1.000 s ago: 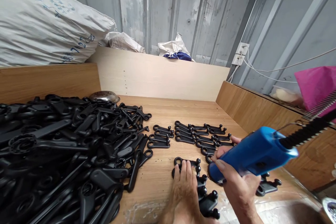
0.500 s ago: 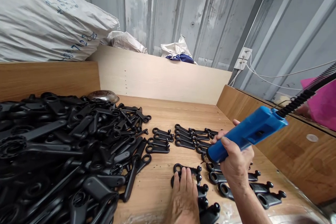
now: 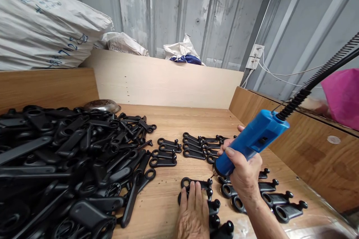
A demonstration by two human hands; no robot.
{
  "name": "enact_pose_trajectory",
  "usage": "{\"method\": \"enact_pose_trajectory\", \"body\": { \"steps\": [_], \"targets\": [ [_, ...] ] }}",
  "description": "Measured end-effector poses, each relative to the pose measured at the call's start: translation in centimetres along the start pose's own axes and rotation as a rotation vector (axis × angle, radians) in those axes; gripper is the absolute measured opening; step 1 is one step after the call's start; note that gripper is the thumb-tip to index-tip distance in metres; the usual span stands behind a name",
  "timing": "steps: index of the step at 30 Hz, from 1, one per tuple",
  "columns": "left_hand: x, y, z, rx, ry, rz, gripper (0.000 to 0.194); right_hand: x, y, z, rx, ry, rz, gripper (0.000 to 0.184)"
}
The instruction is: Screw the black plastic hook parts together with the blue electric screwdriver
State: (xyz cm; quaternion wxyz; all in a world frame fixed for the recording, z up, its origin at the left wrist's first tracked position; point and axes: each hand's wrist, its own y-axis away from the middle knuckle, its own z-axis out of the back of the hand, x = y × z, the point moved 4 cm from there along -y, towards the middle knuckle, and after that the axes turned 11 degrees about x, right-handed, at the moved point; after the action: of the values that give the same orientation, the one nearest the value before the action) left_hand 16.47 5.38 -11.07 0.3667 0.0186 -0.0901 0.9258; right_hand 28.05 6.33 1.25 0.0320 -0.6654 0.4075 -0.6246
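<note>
Two hands are in view: one left hand (image 3: 192, 216), one right hand (image 3: 244, 173). There is one blue power tool (image 3: 251, 143), one steel bowl (image 3: 102, 106), one large woven sack (image 3: 47, 22), two smaller bags (image 3: 122, 43) and one pink sheet (image 3: 342, 93) — plus one heap of black moulded parts (image 3: 70, 164), too dense to count, and one group of four loose black parts (image 3: 164, 153) beside it.

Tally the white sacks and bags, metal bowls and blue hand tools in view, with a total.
White sacks and bags: 3 (large woven sack, smaller sack, white bag)
Metal bowls: 1
Blue hand tools: 1
Total: 5
</note>
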Motion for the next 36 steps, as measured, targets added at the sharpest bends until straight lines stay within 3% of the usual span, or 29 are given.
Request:
{"method": "enact_pose_trajectory", "body": {
  "steps": [9, 18, 36],
  "targets": [
    [0.2, -0.1, -1.0, 0.009, 0.07, 0.019, 0.033, 0.0, 0.0, 0.1, -0.013, 0.026, -0.025, 0.027],
    [0.5, 0.3, 0.6, -0.043, 0.067, -0.002, 0.031, 0.0, 0.1, -0.2, 0.017, 0.026, -0.013, 0.024],
    [0.3, -0.1, 0.3, 0.02, 0.082, 0.0, 0.03, -0.1, 0.1, -0.2, 0.03, 0.131, -0.049, 0.029]
  ]
}}
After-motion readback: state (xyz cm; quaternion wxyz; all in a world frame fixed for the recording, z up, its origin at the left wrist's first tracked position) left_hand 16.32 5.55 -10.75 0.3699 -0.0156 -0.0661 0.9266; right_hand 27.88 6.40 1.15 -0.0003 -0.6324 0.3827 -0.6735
